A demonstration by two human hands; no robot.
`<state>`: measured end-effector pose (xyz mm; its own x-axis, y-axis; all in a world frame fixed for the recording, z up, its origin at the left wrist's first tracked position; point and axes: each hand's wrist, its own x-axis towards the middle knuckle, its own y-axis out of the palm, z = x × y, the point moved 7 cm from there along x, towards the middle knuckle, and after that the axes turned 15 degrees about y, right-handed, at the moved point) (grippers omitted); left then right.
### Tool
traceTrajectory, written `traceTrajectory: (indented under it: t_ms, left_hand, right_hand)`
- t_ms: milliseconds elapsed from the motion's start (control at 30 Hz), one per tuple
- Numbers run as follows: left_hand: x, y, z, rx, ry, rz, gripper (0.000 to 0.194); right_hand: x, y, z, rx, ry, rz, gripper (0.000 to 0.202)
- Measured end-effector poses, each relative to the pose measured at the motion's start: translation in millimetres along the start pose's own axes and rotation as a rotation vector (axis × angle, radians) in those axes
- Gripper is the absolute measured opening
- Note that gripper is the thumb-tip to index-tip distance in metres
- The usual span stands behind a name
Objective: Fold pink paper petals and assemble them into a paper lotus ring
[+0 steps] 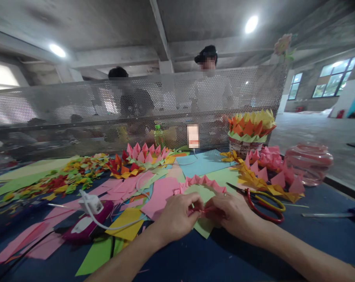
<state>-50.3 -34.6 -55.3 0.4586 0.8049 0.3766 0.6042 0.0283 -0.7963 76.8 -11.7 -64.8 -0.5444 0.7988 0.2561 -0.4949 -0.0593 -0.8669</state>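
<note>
A ring of pink folded-paper points [201,181] curves away from me at the table's near middle, over pale green paper [203,193]. My left hand [177,214] pinches the near part of this pink paper on its left side. Close beside it, my right hand [234,211] has its fingers closed on the same pink paper from the right. The fingers cover most of the piece between them. Just right of my right hand lie scissors [279,216] with red and yellow handles.
Loose pink sheets [161,196], a purple power strip [91,225] with a white charger [92,203], and small folded papers [77,174] spread leftward. A paper-flower basket [246,145] and glass jar [308,164] stand right. Behind a perforated metal screen [171,94] are two people.
</note>
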Motion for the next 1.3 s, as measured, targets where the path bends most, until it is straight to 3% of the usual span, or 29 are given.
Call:
traceTrajectory:
  t_ms: [300, 533, 1100, 1300]
  left_hand:
    - [-2, 2.9, -4, -0.002, 0.024, 0.014, 0.036]
    - [0, 8.2, -6, 0.078, 0.088, 0.034, 0.009]
    - [0, 5.8, -21, 0.148, 0.175, 0.012, 0.012]
    - [0, 9.6, -17, 0.161, 0.162, 0.028, 0.01]
  right_hand:
    - [-2, -1, 2, 0.033, -0.006, -0.027, 0.006]
    - [-3, 1, 6, -0.051, -0.079, -0.079, 0.004]
    - [-7, -1, 11, 0.005, -0.055, -0.045, 0.007]
    - [-8, 1, 11, -0.034, -0.106, -0.06, 0.007]
